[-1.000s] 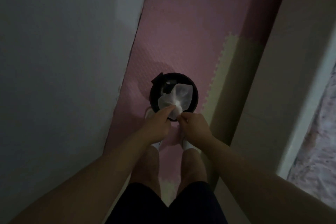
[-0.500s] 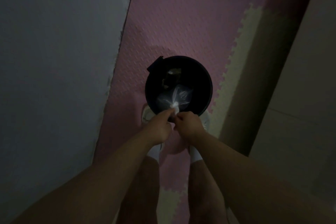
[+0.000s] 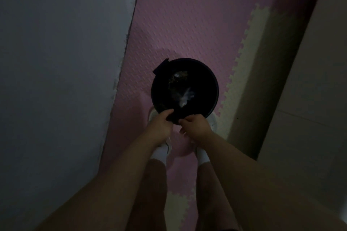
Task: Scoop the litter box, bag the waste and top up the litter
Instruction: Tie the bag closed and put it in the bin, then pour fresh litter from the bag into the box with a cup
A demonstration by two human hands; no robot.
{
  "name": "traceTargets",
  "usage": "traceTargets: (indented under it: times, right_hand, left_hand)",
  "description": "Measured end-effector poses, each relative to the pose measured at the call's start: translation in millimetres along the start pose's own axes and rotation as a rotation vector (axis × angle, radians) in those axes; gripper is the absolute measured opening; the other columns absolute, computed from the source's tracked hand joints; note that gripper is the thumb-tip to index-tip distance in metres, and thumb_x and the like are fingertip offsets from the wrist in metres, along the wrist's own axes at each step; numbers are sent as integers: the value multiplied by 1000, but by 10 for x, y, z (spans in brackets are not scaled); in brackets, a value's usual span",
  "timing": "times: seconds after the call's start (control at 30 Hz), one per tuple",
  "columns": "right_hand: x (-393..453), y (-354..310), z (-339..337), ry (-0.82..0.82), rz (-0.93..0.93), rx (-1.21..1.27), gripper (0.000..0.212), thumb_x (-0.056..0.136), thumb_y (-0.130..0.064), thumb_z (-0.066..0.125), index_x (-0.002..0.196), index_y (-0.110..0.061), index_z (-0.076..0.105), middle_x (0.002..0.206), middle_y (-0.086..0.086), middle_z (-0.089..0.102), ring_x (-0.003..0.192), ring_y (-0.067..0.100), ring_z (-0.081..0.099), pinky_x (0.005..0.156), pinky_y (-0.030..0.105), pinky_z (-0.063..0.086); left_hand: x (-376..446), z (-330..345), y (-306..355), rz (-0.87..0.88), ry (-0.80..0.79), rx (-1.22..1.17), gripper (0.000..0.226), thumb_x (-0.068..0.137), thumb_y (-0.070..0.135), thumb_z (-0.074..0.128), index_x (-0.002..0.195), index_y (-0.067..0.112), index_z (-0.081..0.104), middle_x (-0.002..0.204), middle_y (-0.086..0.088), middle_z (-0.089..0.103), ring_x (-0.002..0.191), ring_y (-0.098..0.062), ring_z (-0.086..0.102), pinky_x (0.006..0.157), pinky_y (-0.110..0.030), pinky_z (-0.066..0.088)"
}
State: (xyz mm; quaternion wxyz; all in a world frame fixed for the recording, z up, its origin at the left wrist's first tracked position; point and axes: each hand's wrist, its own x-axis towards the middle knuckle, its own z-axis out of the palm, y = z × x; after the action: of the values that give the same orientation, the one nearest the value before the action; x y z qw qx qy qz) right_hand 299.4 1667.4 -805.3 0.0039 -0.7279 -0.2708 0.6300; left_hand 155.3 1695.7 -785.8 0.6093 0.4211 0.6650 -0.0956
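A dim room: pink foam mat (image 3: pixel 187 24) with a cream tile (image 3: pixel 249 58) along its right edge, grey wall (image 3: pixel 56 62) at left. A round black bin (image 3: pixel 212 88) stands mid-mat, a clear knotted bag (image 3: pixel 185 96) inside. The left hand (image 3: pixel 160 124) and right hand (image 3: pixel 195 124), fingers curled, hover at the bin's near rim; their grasp cannot be told.

A bin (image 3: pixel 185 88) stood on the floor mat (image 3: pixel 187 15) at the centre of the frame, with a bag (image 3: pixel 185 97) lying inside it and a wall (image 3: pixel 56 62) filling the left side of the frame. The left hand (image 3: pixel 159 124) and the right hand (image 3: pixel 194 126) sat side by side just below the bin, at its near rim, the left one left of the right. Below the hands the person's two feet stood on the mat, and a ledge (image 3: pixel 309 80) ran down the right of the frame, well apart from the bin.
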Motion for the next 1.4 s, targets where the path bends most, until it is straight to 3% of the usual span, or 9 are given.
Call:
traceTargets:
  times: [0.07,0.17,0.27,0.37,0.6,0.7,0.87,1.07,1.4]
  right_hand:
    - [-87,-35,-88,34,69,122,22,97,-23,61,84,-7,70,86,20,74,57,25,64,52,32,51]
    - [-248,-87,-196,112,32,132,21,94,-22,64,88,-4,73,86,19,74,67,28,69,65,42,58]
    - [-551,-204,-328,165,-76,-60,21,92,-25,66,98,-8,77,95,12,75,93,28,69,78,32,52]
    - [-921,-332,-493,202,-141,-156,23,89,-22,67,102,-5,74,100,14,73,97,31,67,78,32,49]
    - [-2319,-620,-947,175,-217,-335,34,87,-29,64,117,-14,70,105,12,71,100,33,65,81,34,52]
    - [-3072,-708,-1112,208,-312,-407,35,87,-32,63,117,-13,68,109,15,66,102,35,62,81,37,53]
    - [-4150,-623,-1101,359,-337,-403,44,93,-33,60,132,-13,58,124,11,61,114,31,55,87,35,46]
    - [-5023,-429,-825,579,-272,-280,58,98,-37,56,150,-17,42,149,6,45,134,26,42,106,35,39]
    - [-6358,524,-295,966,-39,-3,52,90,-45,57,138,-26,53,132,-1,57,117,24,56,90,37,51]
  left_hand:
    - [-32,-103,27,-72,77,-148,54,98,2,47,151,15,42,153,-8,45,132,-23,50,110,-35,42]
    - [-196,-217,130,-59,115,-201,53,100,3,47,152,13,39,148,-5,47,130,-19,50,103,-30,43]
    - [-472,-262,245,14,75,-75,53,98,16,53,150,22,43,139,-1,54,117,-13,56,101,-30,47]
    - [-796,-317,386,49,27,53,54,95,24,55,148,26,45,147,-4,51,127,-19,54,110,-39,45]
    - [-2146,-493,1043,166,0,399,53,100,22,53,152,21,40,155,-2,43,137,-19,44,102,-17,27]
    - [-2803,-595,1299,291,35,496,54,99,25,56,151,20,43,155,-4,44,137,-20,45,105,-20,30]
    - [-3647,-703,1519,540,4,664,58,93,32,57,150,25,43,151,1,47,131,-20,51,111,-39,42]
    - [-4255,-716,1685,907,-48,958,58,94,33,61,149,19,46,156,-2,43,141,-21,41,119,-37,30]
    - [-5349,131,1787,1334,-267,1184,67,86,54,47,145,22,51,149,0,51,139,-21,46,116,-40,34]
